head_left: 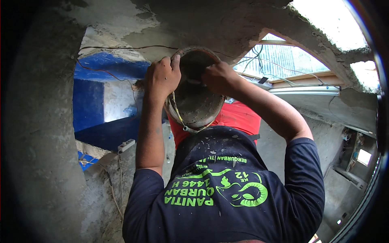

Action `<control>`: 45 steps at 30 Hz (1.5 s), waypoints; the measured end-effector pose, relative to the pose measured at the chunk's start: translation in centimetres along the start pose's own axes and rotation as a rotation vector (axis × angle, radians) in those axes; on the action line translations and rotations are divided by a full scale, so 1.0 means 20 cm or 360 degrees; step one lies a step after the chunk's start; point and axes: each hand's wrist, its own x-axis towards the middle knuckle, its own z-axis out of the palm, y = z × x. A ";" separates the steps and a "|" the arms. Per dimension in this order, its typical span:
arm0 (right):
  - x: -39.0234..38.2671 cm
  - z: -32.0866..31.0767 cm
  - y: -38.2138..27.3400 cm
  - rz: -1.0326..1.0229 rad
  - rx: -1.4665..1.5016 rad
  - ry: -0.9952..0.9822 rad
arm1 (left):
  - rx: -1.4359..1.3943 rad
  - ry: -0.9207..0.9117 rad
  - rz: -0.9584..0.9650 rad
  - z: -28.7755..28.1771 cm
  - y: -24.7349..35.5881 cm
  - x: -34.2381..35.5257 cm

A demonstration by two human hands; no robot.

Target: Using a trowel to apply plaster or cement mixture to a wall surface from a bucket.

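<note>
A round, mortar-stained bucket is tilted in front of my body, its dark inside facing up toward me. My left hand is closed over its left rim, with the thumb lying along the edge. My right hand reaches over the right rim, its fingers curled in a fist at the bucket's mouth. A small pale streak shows beside that fist, but whatever it grips is hidden. Along the bucket's lower left side hangs a thin, pale handle. How much the bucket contains is too dark to tell.
A dark cable runs across the rough cement wall beyond the bucket. On the left, a white power strip hangs near a blue ledge. Loose wires cross an opening at upper right, above a long white light fitting.
</note>
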 end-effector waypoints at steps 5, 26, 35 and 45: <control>0.05 -0.09 -0.13 -0.0130 0.0101 0.0047 | 0.0014 0.0009 -0.0020 0.00 -0.02 0.00; -0.43 0.27 0.12 0.0286 0.2797 -0.0289 | -0.0241 0.0009 -0.0076 -0.09 -0.16 -0.03; -0.58 0.17 0.07 0.0356 0.2596 0.0248 | -0.0309 0.0154 -0.0119 -0.07 -0.33 -0.03; -0.56 0.20 0.02 0.0552 0.2048 0.0194 | -0.0384 0.0179 -0.0188 -0.07 -0.37 -0.04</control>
